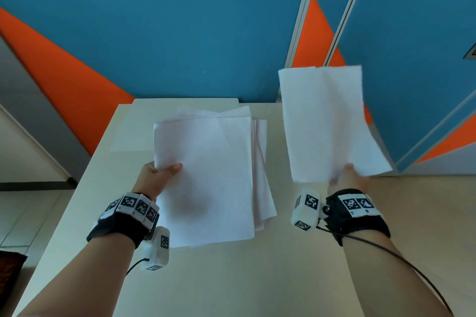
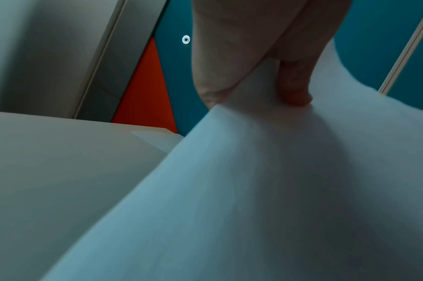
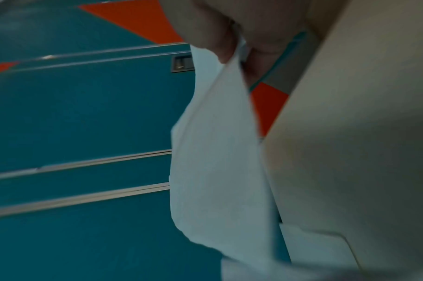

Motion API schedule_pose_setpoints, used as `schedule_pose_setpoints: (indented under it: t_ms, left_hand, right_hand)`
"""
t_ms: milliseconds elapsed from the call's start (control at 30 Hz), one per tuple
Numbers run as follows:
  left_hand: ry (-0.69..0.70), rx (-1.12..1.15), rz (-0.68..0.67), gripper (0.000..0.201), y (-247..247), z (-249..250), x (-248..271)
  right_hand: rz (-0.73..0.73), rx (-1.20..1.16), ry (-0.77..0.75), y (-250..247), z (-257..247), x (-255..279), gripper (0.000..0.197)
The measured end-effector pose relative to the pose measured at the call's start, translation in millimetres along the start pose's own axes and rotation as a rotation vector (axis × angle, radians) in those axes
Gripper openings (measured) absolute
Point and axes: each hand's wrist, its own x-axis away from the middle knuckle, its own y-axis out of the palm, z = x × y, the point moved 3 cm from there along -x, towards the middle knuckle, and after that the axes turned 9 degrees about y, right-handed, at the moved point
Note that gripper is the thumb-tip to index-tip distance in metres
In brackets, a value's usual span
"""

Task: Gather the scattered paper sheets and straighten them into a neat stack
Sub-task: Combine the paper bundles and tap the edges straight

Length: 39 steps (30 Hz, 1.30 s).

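Observation:
A loose pile of white paper sheets (image 1: 206, 175) is held over the middle of the beige table (image 1: 231, 278), its edges fanned out to the right and back. My left hand (image 1: 161, 171) grips the pile's left edge, thumb on top; the left wrist view shows the thumb pressing the top sheet (image 2: 265, 171). My right hand (image 1: 347, 175) pinches the lower edge of a few white sheets (image 1: 327, 121) raised off the table at the right. In the right wrist view those sheets (image 3: 217, 161) hang from my fingers. One more sheet (image 1: 131, 136) lies flat at the table's far left.
The table's back edge meets a blue and orange wall (image 1: 180, 33) with metal strips. Floor shows past the table's left and right sides. A black cable (image 1: 412, 265) trails from my right wrist band over the table's near right part.

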Motion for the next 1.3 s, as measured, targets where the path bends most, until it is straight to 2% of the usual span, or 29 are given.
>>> schedule_pose_setpoints:
  t_ms: [67,133,233,267,400,533,600,667,800,833,933,967,1033,1067,1133,1233,1300]
  left_hand:
    - [-0.047,-0.003,0.019,0.025,1,-5,-1]
    - [-0.093,-0.010,0.036,0.030,2,-10,-1]
    - [-0.147,-0.015,0.045,0.029,1,-13,2]
    - [-0.156,-0.025,0.037,0.028,1,-13,4]
    - [-0.192,-0.049,-0.025,0.030,-3,-13,11]
    - [-0.238,0.014,-0.080,0.047,-6,-21,18]
    - [-0.223,0.074,-0.095,0.051,-5,-26,22]
    - [-0.208,0.116,-0.150,0.063,-1,-29,27]
    - [-0.194,0.038,-0.167,0.082,8,-30,35]
    - [-0.197,-0.016,-0.148,0.083,10,-31,34]
    - [-0.214,-0.189,-0.058,0.054,14,-34,31]
    - [-0.215,-0.184,-0.048,0.049,13,-35,30]
    - [-0.202,-0.132,-0.044,0.043,9,-35,27]
    - [-0.186,-0.111,-0.044,0.041,6,-33,27]
    - [-0.154,-0.061,-0.071,0.039,-1,-26,28]
    - [-0.117,0.039,-0.199,0.055,-7,-9,29]
    - [-0.082,0.100,-0.297,0.063,-8,-1,27]
  right_hand:
    - [-0.137,0.004,0.127,8,18,10,0.044]
    - [-0.225,0.041,0.174,17,40,25,0.045]
    - [-0.403,0.012,0.272,26,87,46,0.027]
    - [-0.437,0.061,0.292,26,102,52,0.027]
    - [-0.420,0.243,0.244,16,147,60,0.040]
    - [-0.377,0.581,0.106,15,178,59,0.048]
    - [-0.361,0.663,0.144,14,190,60,0.046]
    - [-0.365,0.707,0.233,13,201,64,0.042]
    - [-0.442,0.890,0.151,12,217,66,0.048]
    - [-0.475,0.936,0.141,11,220,67,0.044]
    - [-0.567,1.010,0.169,11,216,69,0.026]
    - [-0.542,0.972,0.185,12,210,66,0.029]
    - [-0.407,0.827,0.165,13,192,51,0.049]
    - [-0.349,0.796,0.103,15,178,41,0.064]
    - [-0.330,0.801,-0.024,23,144,32,0.082]
    - [-0.527,0.822,-0.098,47,107,31,0.098]
    - [-0.720,0.760,-0.011,61,95,37,0.106]
